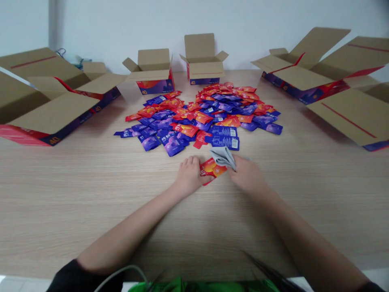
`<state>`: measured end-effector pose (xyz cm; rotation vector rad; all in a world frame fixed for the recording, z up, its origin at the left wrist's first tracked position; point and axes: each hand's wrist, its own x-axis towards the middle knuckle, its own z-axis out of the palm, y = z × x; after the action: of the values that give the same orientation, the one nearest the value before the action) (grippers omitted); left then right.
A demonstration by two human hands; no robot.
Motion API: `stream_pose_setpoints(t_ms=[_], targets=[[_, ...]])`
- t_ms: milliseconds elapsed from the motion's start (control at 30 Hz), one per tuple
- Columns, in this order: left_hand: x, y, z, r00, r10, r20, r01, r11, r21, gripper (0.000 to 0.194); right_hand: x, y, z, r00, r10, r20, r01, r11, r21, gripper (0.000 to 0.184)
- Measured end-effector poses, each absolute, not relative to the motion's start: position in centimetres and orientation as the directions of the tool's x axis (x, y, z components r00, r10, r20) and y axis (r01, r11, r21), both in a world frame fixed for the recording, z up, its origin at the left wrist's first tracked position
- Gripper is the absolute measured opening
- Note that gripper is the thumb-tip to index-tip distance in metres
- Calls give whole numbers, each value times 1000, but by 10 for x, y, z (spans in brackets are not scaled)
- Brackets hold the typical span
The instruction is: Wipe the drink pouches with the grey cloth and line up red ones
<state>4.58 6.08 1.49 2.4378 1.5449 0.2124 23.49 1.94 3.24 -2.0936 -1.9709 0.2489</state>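
Your left hand (191,175) clamping red-orange sachet (213,166) at left end, right hand (247,173) gripping folded grey cloth (223,156); sachet likely handling light, slick, bendy; edges safest.

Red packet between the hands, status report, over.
Left hand holding red packet by its left end. Right hand gripping grey cloth. Cloth in the way, overlapping packet's right end.
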Motion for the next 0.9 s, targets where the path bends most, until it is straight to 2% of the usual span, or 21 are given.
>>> stream_pose_setpoints(t_ms=[67,133,200,233,300,400,500,633,767,900], targets=[[43,60,17,444,896,13,832,-418,364,44,239,19,33,83,994,66,944,-57,-324,30],[39,56,21,515,854,74,782,-503,367,27,243,19,34,134,985,111,934,-88,-347,33],[37,49,26,647,752,123,716,-656,241,11,243,17,35,173,970,170,919,-97,-383,34],[37,44,28,709,693,128,676,-720,154,10,242,15,36,186,963,195,910,-94,-403,34],[38,32,28,776,621,108,624,-781,10,17,237,11,36,183,960,210,901,-79,-426,35],[44,14,21,744,664,72,668,-741,-62,22,225,3,37,47,988,146,904,20,-428,37],[52,2,17,696,717,29,717,-695,-51,19,216,-5,41,-39,989,146,893,100,-439,44],[62,7,20,643,766,26,765,-640,-71,23,215,-9,47,66,970,235,903,42,-427,44],[62,15,22,602,798,41,799,-601,-35,31,211,-9,43,-30,994,101,952,59,-301,49],[46,10,23,633,773,51,774,-633,-23,52,205,-6,37,-59,998,35,971,65,-229,57]])
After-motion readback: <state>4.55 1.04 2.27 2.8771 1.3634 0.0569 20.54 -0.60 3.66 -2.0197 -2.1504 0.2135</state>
